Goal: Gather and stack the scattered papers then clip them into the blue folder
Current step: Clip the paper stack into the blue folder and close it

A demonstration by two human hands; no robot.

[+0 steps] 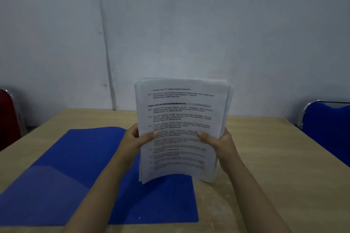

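A stack of printed white papers (181, 119) stands upright above the table, its lower edge just over the blue folder (79, 172). My left hand (136, 140) grips the stack's left edge with the thumb across the front sheet. My right hand (217, 142) grips the right edge the same way. The folder lies open and flat on the wooden table (274, 157), spread to the left and under the papers. The sheets' top edges are slightly uneven.
A blue chair (325, 125) stands at the table's right side and a dark red chair (9, 117) at its left. A pale wall runs behind the table's far edge.
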